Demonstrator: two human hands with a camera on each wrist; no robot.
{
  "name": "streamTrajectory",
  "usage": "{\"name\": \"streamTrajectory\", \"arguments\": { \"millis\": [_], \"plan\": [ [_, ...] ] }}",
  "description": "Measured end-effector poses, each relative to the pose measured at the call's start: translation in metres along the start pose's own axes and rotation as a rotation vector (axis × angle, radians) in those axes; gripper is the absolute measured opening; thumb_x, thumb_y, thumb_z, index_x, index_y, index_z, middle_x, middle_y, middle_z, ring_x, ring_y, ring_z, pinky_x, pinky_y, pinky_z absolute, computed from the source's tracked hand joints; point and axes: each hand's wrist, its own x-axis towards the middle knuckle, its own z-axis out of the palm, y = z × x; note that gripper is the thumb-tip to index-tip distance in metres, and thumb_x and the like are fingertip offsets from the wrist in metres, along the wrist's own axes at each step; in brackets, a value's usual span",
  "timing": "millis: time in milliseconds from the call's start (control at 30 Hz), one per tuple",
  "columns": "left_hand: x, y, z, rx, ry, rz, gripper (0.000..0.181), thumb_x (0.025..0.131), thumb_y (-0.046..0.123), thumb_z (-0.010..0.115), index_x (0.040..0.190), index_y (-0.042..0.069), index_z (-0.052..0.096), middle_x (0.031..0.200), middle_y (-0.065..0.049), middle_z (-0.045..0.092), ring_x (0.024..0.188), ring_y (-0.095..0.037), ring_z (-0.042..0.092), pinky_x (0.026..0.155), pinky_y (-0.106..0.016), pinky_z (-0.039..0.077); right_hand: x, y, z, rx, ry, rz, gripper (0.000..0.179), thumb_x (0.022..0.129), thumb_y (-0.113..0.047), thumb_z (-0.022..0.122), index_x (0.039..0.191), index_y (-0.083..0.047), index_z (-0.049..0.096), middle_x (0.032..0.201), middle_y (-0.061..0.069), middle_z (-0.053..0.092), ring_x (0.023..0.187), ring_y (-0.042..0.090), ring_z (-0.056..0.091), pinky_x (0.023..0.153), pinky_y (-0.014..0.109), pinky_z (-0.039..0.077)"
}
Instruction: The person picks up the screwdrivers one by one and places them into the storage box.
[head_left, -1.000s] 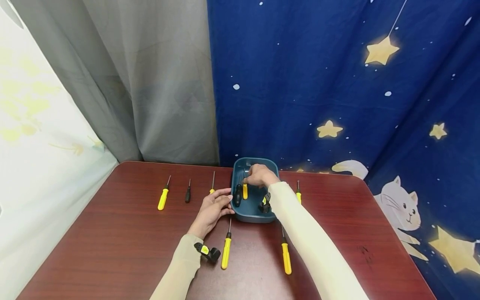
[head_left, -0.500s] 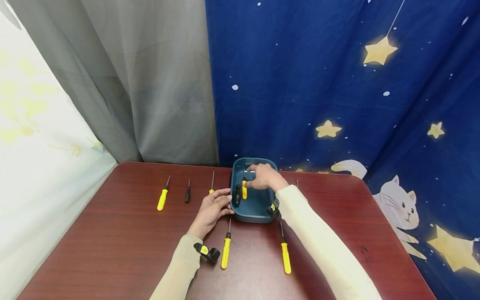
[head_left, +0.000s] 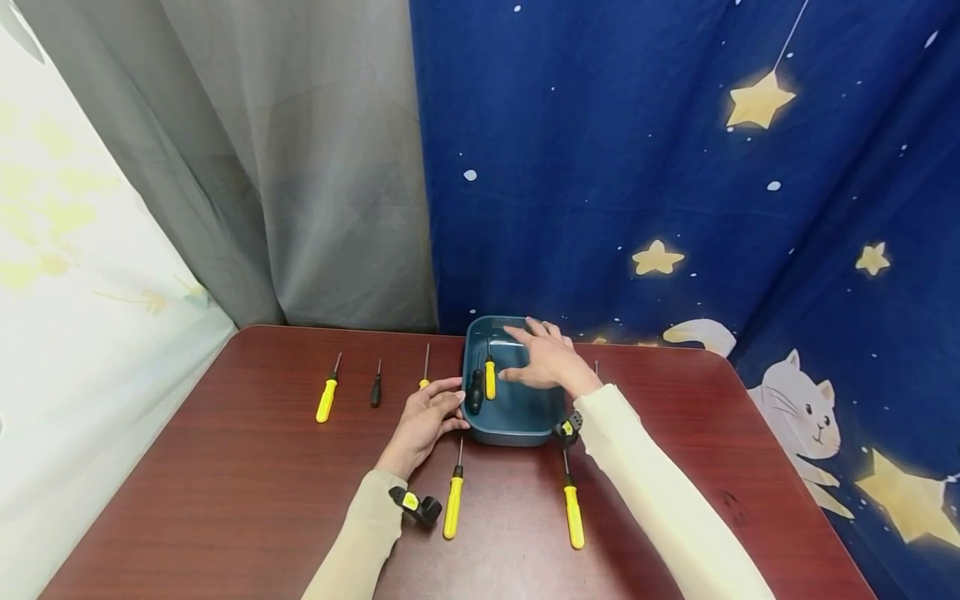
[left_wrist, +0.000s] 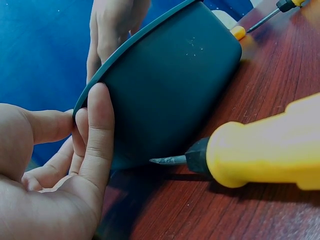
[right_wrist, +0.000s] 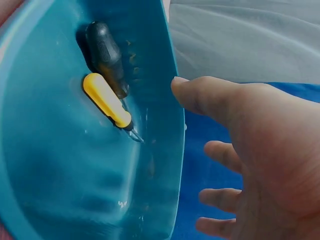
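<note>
A dark teal plastic box stands at the back middle of the table. Inside, along its left wall, lie a black-handled screwdriver and a smaller yellow-handled screwdriver, side by side. My left hand pinches the box's left rim; in the left wrist view the thumb is at the rim and a finger lies along the outer wall. Over the box's right side hovers my right hand, fingers spread, holding nothing. In the right wrist view its thumb is apart from both screwdrivers.
Left of the box lie a yellow screwdriver, a small black one and another, partly hidden. Two yellow screwdrivers lie in front. One shaft shows behind my right wrist. Curtains hang behind the table.
My right hand has let go of the small yellow screwdriver inside the box, spread its fingers and moved right. My left hand has stayed on the rim.
</note>
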Motion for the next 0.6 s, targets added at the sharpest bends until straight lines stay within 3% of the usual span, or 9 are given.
{"name": "streamTrajectory", "arguments": {
  "millis": [600],
  "plan": [
    [-0.003,0.003,0.002,0.000,0.001,0.004,0.039,0.100,0.007,0.063,0.140,0.004,0.058,0.083,-0.003,0.063,0.073,-0.016,0.061,0.069,-0.029,0.063,-0.022,0.035,0.006,0.194,0.167,0.093,0.096,0.088,-0.063,0.070,0.164,-0.023,0.026,0.171,0.018,0.016,0.154,0.046,0.018,0.122,0.071,0.019]
  ]
}}
